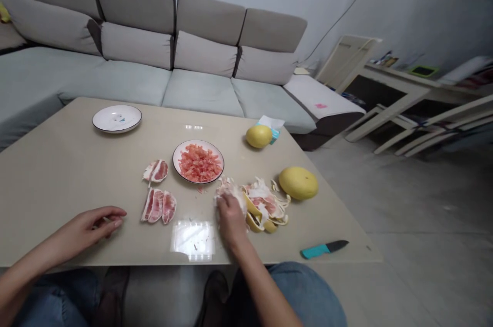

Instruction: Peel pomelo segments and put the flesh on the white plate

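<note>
My left hand [100,223] hovers or rests near the table's front left, fingers loosely curled and thumb apart, with nothing in it. To its right lie several peeled pomelo segments [157,206] with red flesh, and a second small group of segments [156,170] sits just behind. My right hand [232,216] is closed over whitish pomelo membrane [227,187] at the left side of a heap of peel [265,204]; its fingertips are partly hidden. Beyond it stands a dark-rimmed plate [175,162] bearing loose red pomelo pulp [199,164].
Two whole yellow pomelos stand on the right: one [298,183] beside the peel, another [259,136] against a tissue pack [274,129]. A knife [324,249] with a turquoise handle lies near the front right edge. Another white plate [117,119] is at back left, before a grey sofa [204,91].
</note>
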Demonstrator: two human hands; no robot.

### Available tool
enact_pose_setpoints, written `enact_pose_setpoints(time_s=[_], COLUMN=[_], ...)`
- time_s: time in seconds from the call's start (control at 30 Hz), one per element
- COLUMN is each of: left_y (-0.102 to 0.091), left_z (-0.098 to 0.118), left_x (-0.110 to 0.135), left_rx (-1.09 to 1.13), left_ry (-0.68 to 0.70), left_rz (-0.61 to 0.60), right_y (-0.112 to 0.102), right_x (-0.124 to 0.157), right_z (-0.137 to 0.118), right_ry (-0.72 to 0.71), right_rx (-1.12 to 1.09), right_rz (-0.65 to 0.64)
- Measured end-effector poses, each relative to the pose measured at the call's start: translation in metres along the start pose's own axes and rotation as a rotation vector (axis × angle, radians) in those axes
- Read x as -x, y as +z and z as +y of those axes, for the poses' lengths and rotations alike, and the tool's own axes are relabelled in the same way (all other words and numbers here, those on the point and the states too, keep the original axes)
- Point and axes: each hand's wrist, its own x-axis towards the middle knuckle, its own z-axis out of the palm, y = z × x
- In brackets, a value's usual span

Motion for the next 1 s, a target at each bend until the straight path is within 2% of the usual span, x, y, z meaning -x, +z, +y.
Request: enact_pose_setpoints(time_s=[0.2,0.3,0.4,0.5,0.57,0.6,0.67,0.77,0.83,0.9,1.0], left_y=[0.001,0.002,0.004,0.008,0.009,0.009,0.009,0.007,0.009,0.013,0.019], left_z=[-0.004,-0.002,0.004,0.011,0.016,0.018,0.020,0.020,0.020,0.021,0.023], left_x=[-0.004,-0.007,-0.008,-0.011,-0.012,-0.012,-0.012,-0.011,-0.011,-0.013,-0.017], left_rx=[-0.053,-0.089,-0.122,-0.159,-0.188,-0.202,-0.226,-0.242,-0.249,-0.260,-0.277], left_ry=[0.020,0.031,0.050,0.057,0.060,0.061,0.060,0.072,0.087,0.110,0.145], left_rz=[0.100,0.120,0.139,0.157,0.162,0.163,0.161,0.174,0.184,0.177,0.146], right_y=[-0.056,-0.070,-0.051,-0.005,0.021,0.027,0.024,-0.005,-0.017,-0.010,0.022], right_x=[-0.043,-0.049,-0.026,0.006,0.016,0.015,0.005,-0.014,-0.019,-0.019,-0.019], right_z=[0.052,0.046,-0.001,-0.066,-0.091,-0.093,-0.074,-0.026,-0.014,-0.027,-0.064], right_ry=[0.203,0.221,0.152,0.048,0.021,0.029,0.097,0.216,0.228,0.194,0.199], right_rx=[-0.113,-0.172,-0.237,-0.295,-0.317,-0.319,-0.302,-0.239,-0.210,-0.226,-0.334], right_rz=[0.146,0.160,0.135,0.086,0.057,0.057,0.094,0.209,0.258,0.236,0.107])
